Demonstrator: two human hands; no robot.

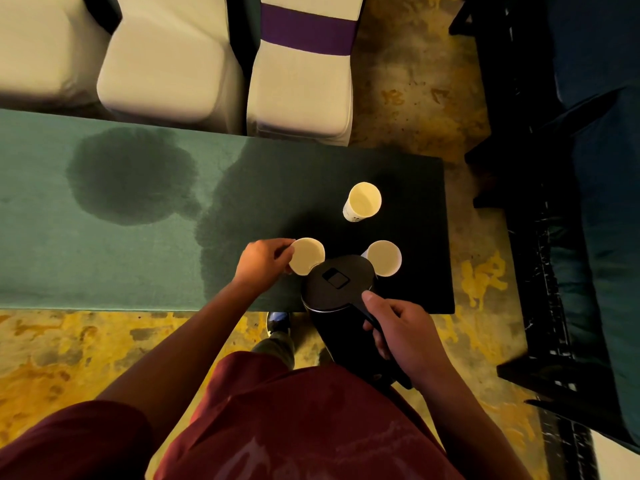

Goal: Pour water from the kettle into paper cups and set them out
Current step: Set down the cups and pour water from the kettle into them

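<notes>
A black kettle (337, 282) hangs over the near edge of the green table (104, 265), and my right hand (403, 329) grips its handle with the thumb on top. My left hand (265, 259) holds a white paper cup (306, 255) by its side, just left of the kettle's lid. A second paper cup (383, 258) stands right of the kettle, partly hidden behind the lid. A third paper cup (363, 201) stands farther back on the table. Whether the cups hold water I cannot tell.
Large dark wet patches (131, 174) spread across the tablecloth at the middle and right. Chairs in white covers (166, 71) line the far side of the table, one with a purple band (308, 29). Dark furniture (568, 202) stands to the right on the patterned floor.
</notes>
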